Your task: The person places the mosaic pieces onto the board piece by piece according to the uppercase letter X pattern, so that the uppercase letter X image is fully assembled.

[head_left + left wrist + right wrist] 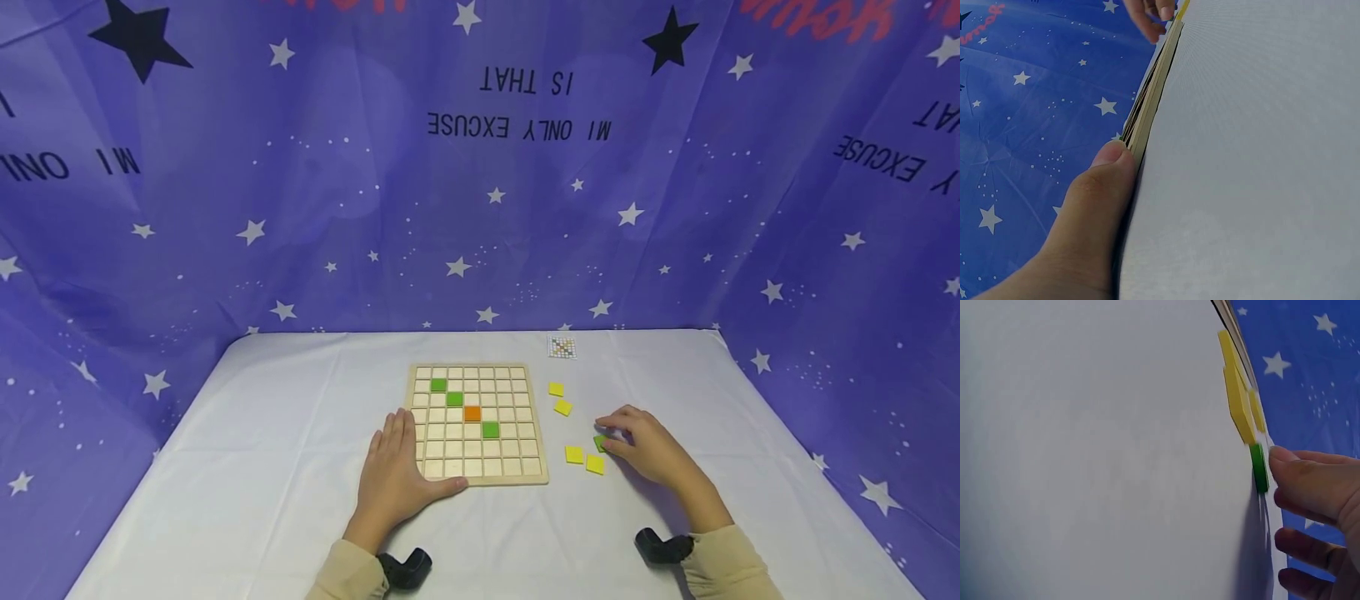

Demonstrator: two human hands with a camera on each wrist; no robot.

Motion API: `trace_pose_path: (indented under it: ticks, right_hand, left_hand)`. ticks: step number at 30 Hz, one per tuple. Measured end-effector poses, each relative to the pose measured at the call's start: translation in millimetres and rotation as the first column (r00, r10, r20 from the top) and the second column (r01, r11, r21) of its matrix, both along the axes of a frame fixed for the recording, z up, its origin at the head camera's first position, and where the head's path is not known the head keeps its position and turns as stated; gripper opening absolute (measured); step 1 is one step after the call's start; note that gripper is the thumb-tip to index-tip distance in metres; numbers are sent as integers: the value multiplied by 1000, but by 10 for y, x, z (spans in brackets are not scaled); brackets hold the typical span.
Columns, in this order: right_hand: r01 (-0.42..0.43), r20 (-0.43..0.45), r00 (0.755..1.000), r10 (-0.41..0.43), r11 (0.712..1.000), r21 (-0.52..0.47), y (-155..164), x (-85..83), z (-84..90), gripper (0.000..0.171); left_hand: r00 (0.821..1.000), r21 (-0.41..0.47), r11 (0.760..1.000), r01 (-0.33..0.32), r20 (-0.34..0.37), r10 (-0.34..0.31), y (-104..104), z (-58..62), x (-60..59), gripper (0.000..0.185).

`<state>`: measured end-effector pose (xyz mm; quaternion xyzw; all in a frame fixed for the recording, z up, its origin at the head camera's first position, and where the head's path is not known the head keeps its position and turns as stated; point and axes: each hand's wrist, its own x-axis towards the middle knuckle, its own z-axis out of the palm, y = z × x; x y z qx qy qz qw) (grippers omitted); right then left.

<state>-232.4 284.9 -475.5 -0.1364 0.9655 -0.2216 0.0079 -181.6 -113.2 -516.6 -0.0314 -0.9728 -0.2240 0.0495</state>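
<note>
Head view showed our left hand point(396, 475) lying flat, fingers relaxed, against the near-left corner of the wooden grid board point(477, 422) on the counter point(262, 467), apparently steadying it, while our right hand point(647, 446) fingers pinched a green tile point(600, 442) beside the yellow tiles point(584, 459), right of the board.

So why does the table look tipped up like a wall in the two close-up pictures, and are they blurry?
Left wrist view: the camera is turned sideways, so the table stands like a wall, with the thumb large and soft. Right wrist view: same tilt; the green tile and fingers look slightly blurred. Head view: level, evenly lit, faint shadows by the right hand.
</note>
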Motion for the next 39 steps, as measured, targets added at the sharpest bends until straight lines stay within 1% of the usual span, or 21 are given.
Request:
trace_pose_path:
  ticks: [3, 7, 12, 16, 18, 22, 25, 31, 34, 39]
  right_hand:
    - [4, 27, 1000, -4, 1000, -2, 102, 24, -26, 33]
    - [-11, 32, 999, 11, 1000, -2, 174, 43, -43, 35]
    - [-20, 18, 1000, 20, 1000, 3, 156, 57, -55, 36]
    - [-18, 6, 1000, 18, 999, 27, 107, 63, -64, 35]
    - [-21, -19, 1000, 22, 999, 49, 83, 67, -68, 33]
    - [-37, -101, 994, 50, 992, 121, 34, 55, -88, 26]
    - [-48, -127, 990, 67, 988, 148, -20, 29, -109, 24]
    - [-55, -90, 994, 64, 993, 101, -228, -9, -88, 28]
    - [-82, -87, 992, 87, 994, 67, -376, -15, -49, 28]
    - [-146, -108, 983, 149, 989, 32, -640, -1, -8, 27]
  left_hand:
    - [1000, 4, 1000, 1, 2, -1, 6, 1, -3, 150]
    - [1000, 3, 1000, 1, -2, -1, 9, 4, 0, 150]
    - [1000, 1, 1000, 1, -7, -1, 5, 7, 11, 150]
    - [1000, 2, 1000, 1, -7, -1, 6, 3, 13, 150]
    - [1000, 5, 1000, 1, -5, -1, 8, 0, 11, 150]
    - [1000, 8, 1000, 2, -3, -2, 8, 0, 7, 150]
    - [1000, 4, 1000, 1, -1, -1, 6, -3, 7, 150]
    - [1000, 5, 1000, 2, 1, -2, 0, -14, 4, 151]
    - [1000, 5, 1000, 4, -3, -4, 0, -16, 3, 151]
    - [1000, 9, 1000, 4, -5, -4, 0, -10, 1, 150]
